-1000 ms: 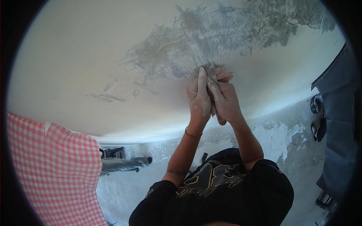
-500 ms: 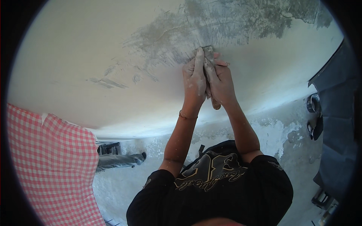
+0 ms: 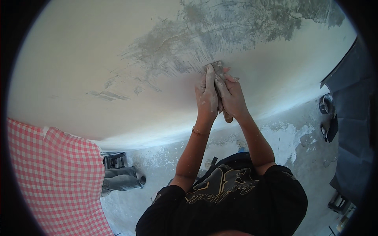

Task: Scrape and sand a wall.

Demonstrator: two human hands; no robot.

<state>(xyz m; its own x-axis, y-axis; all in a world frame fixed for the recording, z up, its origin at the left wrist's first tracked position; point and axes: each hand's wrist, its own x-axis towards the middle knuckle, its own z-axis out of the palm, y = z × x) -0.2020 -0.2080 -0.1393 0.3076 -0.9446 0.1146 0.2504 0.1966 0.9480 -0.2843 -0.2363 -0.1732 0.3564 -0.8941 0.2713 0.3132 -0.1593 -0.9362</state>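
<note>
Both my hands grip one putty knife (image 3: 227, 117), whose brown handle end sticks out below them. Its flat blade lies against the pale wall (image 3: 98, 43), just under a scraped grey patch (image 3: 189, 39). My left hand (image 3: 206, 96) is closed on the tool, with a finger stretched along the blade. Wrapped around it from the other side is my right hand (image 3: 233, 96), some of its fingers showing beyond the blade. Pale dust or paste coats the fingers of both hands. Most of the handle is hidden between my palms.
A red-and-white checked cloth (image 3: 55, 169) hangs at the left. Beside it, another person's legs (image 3: 124, 179) show in grey-blue trousers. Dark sheeting (image 3: 354, 118) hangs at the right, near a roll of tape (image 3: 326, 104). White splashes mark the grey floor (image 3: 165, 165).
My hands and the putty knife have slid down the wall, toward me, to just below the grey patch. The other person's legs have shifted, and both now show.
</note>
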